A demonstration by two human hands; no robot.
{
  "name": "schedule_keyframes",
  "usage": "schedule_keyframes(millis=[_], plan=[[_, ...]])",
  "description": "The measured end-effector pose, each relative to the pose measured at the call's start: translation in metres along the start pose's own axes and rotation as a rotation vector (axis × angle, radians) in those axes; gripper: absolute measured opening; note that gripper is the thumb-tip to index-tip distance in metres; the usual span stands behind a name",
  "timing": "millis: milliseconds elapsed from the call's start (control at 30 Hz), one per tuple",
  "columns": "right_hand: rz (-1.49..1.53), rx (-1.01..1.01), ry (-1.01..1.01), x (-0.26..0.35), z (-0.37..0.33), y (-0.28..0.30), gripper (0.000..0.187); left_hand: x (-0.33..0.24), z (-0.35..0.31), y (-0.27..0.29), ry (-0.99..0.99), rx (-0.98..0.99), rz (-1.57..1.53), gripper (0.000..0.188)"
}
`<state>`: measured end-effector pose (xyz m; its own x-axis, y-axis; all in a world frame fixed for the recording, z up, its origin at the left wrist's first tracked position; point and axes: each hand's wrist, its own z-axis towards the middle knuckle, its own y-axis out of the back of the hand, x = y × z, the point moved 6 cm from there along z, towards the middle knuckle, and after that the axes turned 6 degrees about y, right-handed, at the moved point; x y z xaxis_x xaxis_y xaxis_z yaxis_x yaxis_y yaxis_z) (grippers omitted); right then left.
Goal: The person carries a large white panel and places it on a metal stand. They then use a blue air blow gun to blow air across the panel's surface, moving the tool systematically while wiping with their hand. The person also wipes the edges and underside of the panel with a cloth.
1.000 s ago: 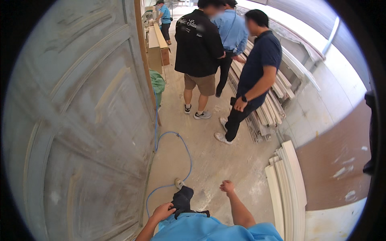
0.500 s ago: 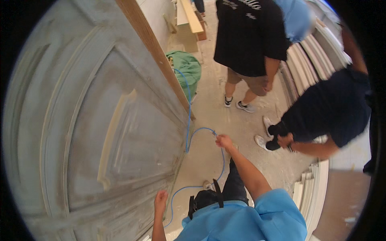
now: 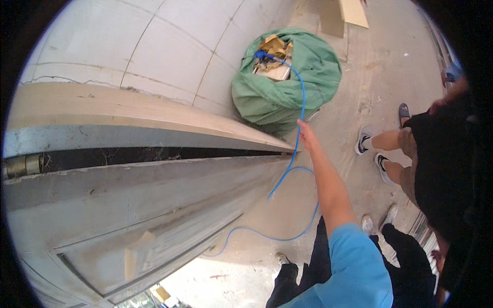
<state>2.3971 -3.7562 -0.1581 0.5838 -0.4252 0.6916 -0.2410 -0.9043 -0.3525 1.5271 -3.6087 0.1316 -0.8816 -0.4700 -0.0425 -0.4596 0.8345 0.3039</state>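
My right hand (image 3: 306, 136) reaches forward at the middle of the view, its fingers stretched out. A thin blue air hose (image 3: 303, 92) passes right beside the fingertips; whether they touch it I cannot tell. Up ahead, the hose runs to a blue fitting (image 3: 261, 54) in the open top of a green sack (image 3: 313, 66). Crumpled brown paper (image 3: 277, 47) and a pale block also show in the sack's mouth. Below my hand the hose drops to the floor and loops back toward my feet. My left hand is out of view.
A grey panelled door (image 3: 169, 190) with a wooden frame edge (image 3: 128, 110) fills the left, cobwebs in its gap. Behind it is a white tiled wall (image 3: 174, 41). Several people stand at the right; their shoes (image 3: 382, 167) are near the walkway. Boards (image 3: 334, 18) lean far ahead.
My view has swung left past the door's edge, bringing the green sack closer. My right hand has moved forward along the hose, and my left hand has left the view.
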Motion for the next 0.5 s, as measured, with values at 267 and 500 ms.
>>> schedule_keyframes(millis=[267,500], plan=[[-0.008,0.401,0.338,0.227,-0.059,-0.101,0.021,-0.051,-0.055,-0.072,-0.252,0.067,-0.099,0.044],[-0.276,0.689,1.030,0.380,-0.234,-0.170,0.030,-0.034,-0.078,-0.094,-0.363,0.000,-0.337,0.038]])
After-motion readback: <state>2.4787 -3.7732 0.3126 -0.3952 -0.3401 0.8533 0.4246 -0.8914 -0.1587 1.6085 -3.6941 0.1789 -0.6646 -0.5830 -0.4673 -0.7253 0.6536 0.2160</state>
